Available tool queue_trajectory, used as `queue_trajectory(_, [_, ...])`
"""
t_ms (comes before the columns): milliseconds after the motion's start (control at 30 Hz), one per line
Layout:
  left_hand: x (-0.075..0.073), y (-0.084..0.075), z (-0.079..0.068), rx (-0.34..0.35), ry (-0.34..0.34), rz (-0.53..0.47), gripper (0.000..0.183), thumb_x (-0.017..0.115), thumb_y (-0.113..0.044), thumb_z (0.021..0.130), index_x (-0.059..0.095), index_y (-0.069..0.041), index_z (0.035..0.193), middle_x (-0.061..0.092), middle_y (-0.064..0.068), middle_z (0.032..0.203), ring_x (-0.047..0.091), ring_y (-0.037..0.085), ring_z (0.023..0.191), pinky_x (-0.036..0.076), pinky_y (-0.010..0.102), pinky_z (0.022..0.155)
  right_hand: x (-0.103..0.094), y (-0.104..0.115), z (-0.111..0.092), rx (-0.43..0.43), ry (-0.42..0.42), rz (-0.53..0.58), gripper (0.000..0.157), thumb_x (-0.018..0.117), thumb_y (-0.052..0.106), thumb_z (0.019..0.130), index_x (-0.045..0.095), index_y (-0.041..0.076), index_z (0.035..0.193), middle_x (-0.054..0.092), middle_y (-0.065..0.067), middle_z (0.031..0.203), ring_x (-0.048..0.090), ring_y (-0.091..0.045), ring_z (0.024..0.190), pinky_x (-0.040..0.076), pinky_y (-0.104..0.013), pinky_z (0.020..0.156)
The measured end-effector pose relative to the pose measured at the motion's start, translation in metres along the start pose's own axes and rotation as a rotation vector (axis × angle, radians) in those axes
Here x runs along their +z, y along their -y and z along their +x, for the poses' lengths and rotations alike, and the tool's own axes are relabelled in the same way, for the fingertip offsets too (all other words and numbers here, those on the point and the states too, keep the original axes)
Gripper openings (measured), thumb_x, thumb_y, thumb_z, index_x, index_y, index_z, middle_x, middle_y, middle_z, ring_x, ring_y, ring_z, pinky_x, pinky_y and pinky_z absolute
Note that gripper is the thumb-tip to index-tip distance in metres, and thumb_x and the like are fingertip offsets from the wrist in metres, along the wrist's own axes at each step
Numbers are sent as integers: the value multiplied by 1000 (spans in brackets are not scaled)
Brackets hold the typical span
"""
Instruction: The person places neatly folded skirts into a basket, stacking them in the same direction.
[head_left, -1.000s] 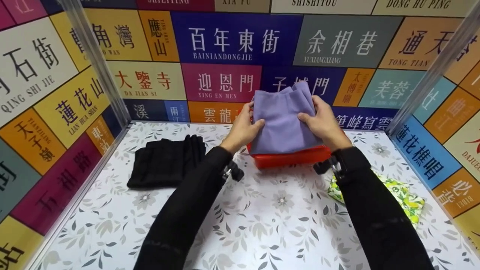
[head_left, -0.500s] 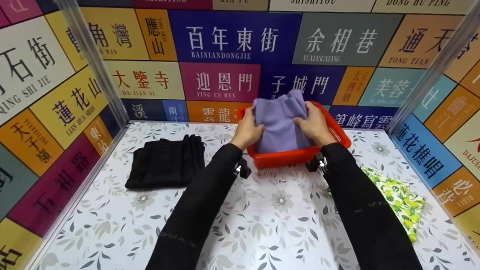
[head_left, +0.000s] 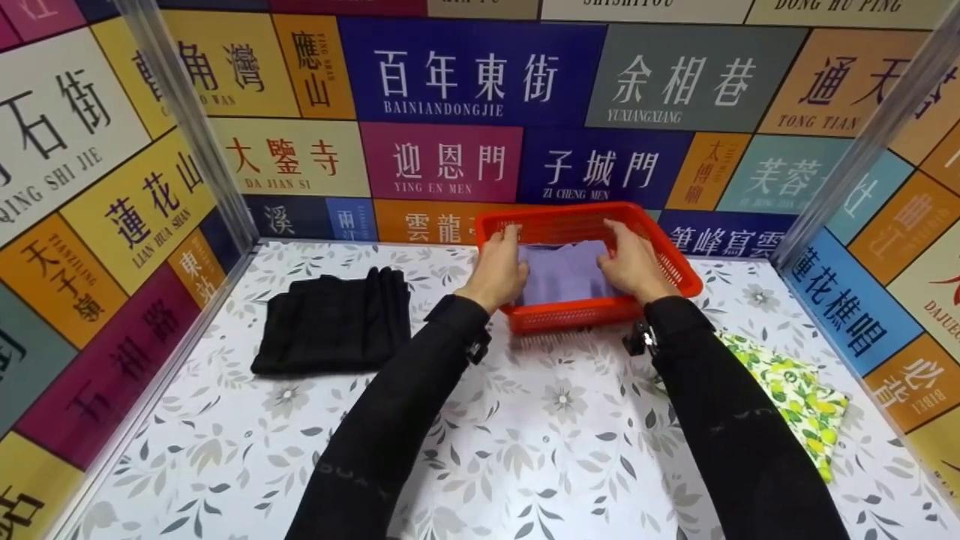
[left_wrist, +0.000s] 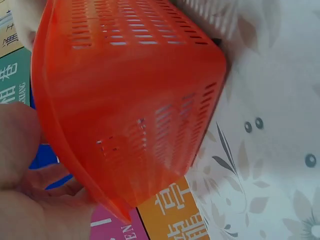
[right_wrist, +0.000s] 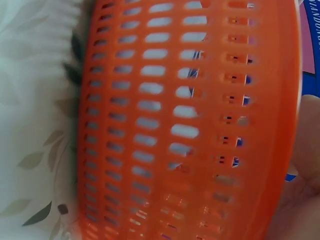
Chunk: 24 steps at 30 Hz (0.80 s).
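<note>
A folded purple cloth (head_left: pixel 564 274) lies inside the red plastic basket (head_left: pixel 577 313), in the middle of the head view. My left hand (head_left: pixel 496 264) is over the basket's left side, beside the cloth, thumb towards it. Over the right side is my right hand (head_left: pixel 636 262), its fingers loose and apart from each other. Neither hand appears to grip the cloth. From the left wrist, part of the left hand (left_wrist: pixel 35 185) shows past the basket's rim (left_wrist: pixel 55 115). The right wrist view is mostly slotted basket wall (right_wrist: pixel 165 120), with a little of the right hand (right_wrist: pixel 302 165) at its edge.
A folded black cloth (head_left: pixel 330 326) lies on the flower-patterned table (head_left: pixel 525 450) at the left. To the right, partly behind the right sleeve, is a folded lemon-print cloth (head_left: pixel 799 397). Printed panels (head_left: pixel 472 75) stand close behind the basket and at both sides.
The purple cloth has gone down from above the basket into it. Both hands have lowered with it and loosened from its sides. The black cloth and lemon-print cloth stay put.
</note>
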<state>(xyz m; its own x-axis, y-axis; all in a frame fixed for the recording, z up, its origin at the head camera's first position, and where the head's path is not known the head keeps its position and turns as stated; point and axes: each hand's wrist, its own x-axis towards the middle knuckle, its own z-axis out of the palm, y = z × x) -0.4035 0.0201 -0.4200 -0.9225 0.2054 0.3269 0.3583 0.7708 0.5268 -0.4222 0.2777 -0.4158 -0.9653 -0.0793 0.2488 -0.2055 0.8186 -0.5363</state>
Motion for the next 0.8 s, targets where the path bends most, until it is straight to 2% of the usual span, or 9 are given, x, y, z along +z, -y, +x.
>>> queue_trajectory(100, [-2, 4, -3, 26, 10, -13, 49, 68, -15, 99, 56, -7, 147, 62, 20, 140, 62, 40, 130, 53, 47, 112, 1, -3, -5, -22, -13, 8, 62, 64, 10, 99, 46, 2, 158, 64, -25, 141, 58, -41, 134, 44, -55, 117])
queue_trajectory(167, [-5, 6, -7, 57, 10, -29, 43, 67, -16, 100, 62, -6, 141, 63, 20, 138, 61, 40, 129, 51, 48, 113, 1, -4, -8, -46, -24, 18, 57, 64, 11, 100, 50, 2, 154, 62, -25, 145, 56, -42, 138, 43, -56, 119])
queue_trajectory(400, [-12, 16, -28, 170, -12, -72, 37, 68, -21, 102, 67, -6, 136, 64, 18, 131, 60, 35, 126, 49, 46, 111, 0, -8, -30, -134, -110, 45, 48, 65, 12, 102, 57, 2, 148, 63, -23, 145, 60, -40, 134, 46, -56, 115])
queue_trajectory(600, [-23, 24, -51, 206, -26, -108, 35, 68, -21, 103, 68, -7, 135, 64, 15, 127, 61, 28, 112, 53, 42, 101, 1, -13, -57, -168, -132, 80, 46, 66, 12, 103, 59, 3, 148, 65, -20, 145, 61, -40, 132, 46, -58, 114])
queue_trajectory(800, [-32, 24, -74, 228, -31, -90, 37, 68, -24, 104, 67, -9, 137, 63, 13, 131, 59, 28, 119, 52, 43, 104, -3, -20, -83, -239, -223, 92, 45, 68, 9, 102, 60, 4, 146, 65, -17, 146, 58, -39, 138, 43, -59, 118])
